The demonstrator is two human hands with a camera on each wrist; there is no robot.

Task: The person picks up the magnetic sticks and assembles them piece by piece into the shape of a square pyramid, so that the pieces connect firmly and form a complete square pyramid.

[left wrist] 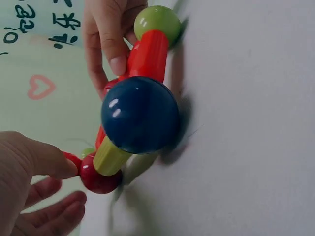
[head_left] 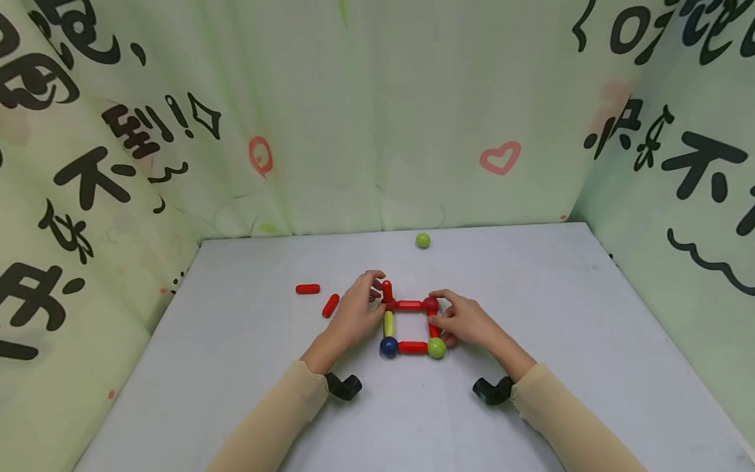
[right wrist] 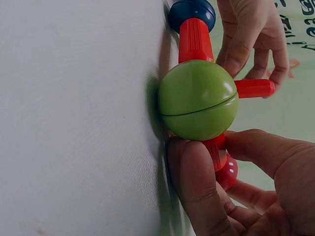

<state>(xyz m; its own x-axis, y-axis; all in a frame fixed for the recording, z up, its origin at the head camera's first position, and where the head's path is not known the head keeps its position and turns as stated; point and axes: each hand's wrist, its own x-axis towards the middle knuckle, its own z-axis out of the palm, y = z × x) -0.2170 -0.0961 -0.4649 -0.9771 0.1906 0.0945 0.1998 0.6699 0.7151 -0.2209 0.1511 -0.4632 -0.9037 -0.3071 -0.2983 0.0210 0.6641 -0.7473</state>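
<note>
1. We see a square frame (head_left: 411, 326) of rods and balls flat on the grey table (head_left: 236, 367), mid-table.
2. Left hand (head_left: 356, 311) pinches an upright red rod (head_left: 387, 290) at the frame's far-left corner.
3. Right hand (head_left: 466, 320) pinches the frame's right red rod (right wrist: 215, 150).
4. Left of the frame: two loose red rods (head_left: 318, 297). Behind it: a green ball (head_left: 423, 240).
5. Green printed cloth (head_left: 377, 118) walls the table on three sides.
</note>
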